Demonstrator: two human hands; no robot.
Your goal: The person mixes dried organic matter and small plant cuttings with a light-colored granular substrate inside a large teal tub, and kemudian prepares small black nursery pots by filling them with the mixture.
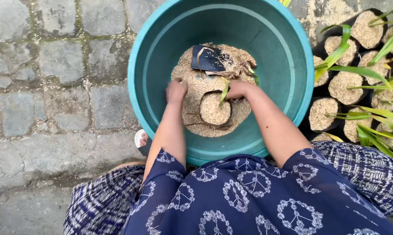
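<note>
Head view, looking down into a teal basin (292, 65) on grey paving stones (52, 87). A heap of rice husk (192, 82) lies in the basin bottom. A small black bag (214, 109) filled with husk stands upright in the heap, between both hands. Left hand (176, 90) clenched, pressed into husk just left of the bag. Right hand (236, 89) at the bag's upper right edge, seems to pinch a green seedling leaf (224, 90), fingers partly hidden. An empty black bag (208, 58) lies flat behind. Filled seedling bags (341, 86) stand in rows right of the basin.
</note>
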